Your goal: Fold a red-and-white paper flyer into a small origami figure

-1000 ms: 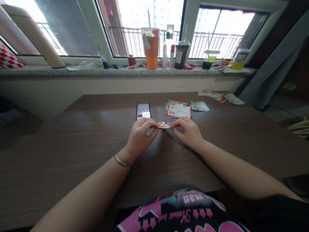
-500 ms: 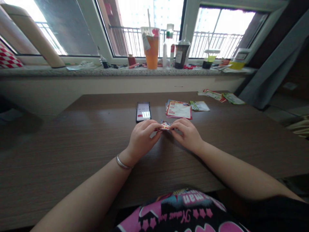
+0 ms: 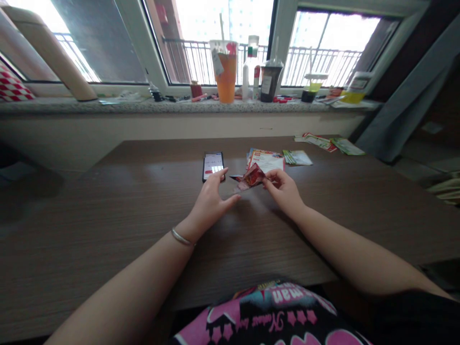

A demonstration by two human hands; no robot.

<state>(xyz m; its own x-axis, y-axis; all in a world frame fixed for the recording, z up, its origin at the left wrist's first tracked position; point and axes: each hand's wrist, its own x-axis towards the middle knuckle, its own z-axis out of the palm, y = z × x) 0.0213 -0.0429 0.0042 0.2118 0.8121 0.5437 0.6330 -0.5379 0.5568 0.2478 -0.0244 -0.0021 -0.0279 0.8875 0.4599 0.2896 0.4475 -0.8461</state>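
My right hand [image 3: 283, 189] pinches a small folded piece of red printed paper [image 3: 250, 178] and holds it tilted just above the brown table [image 3: 108, 215]. My left hand [image 3: 212, 200] hovers beside the paper with thumb and fingers spread, touching nothing I can make out. A phone [image 3: 213, 165] with a lit screen lies just beyond my left fingertips. A stack of red and white leaflets [image 3: 268, 161] lies behind the folded paper.
More leaflets [image 3: 296, 157] and others [image 3: 328, 143] lie at the table's far right. The windowsill [image 3: 143, 106] holds an orange drink cup [image 3: 225, 72], a dark cup [image 3: 270, 81], bottles and small items. A grey curtain [image 3: 406, 96] hangs at right.
Both hands were pinching the folded paper flat between them. Now my left hand has let go and opened, and my right hand has lifted and tilted the paper up.
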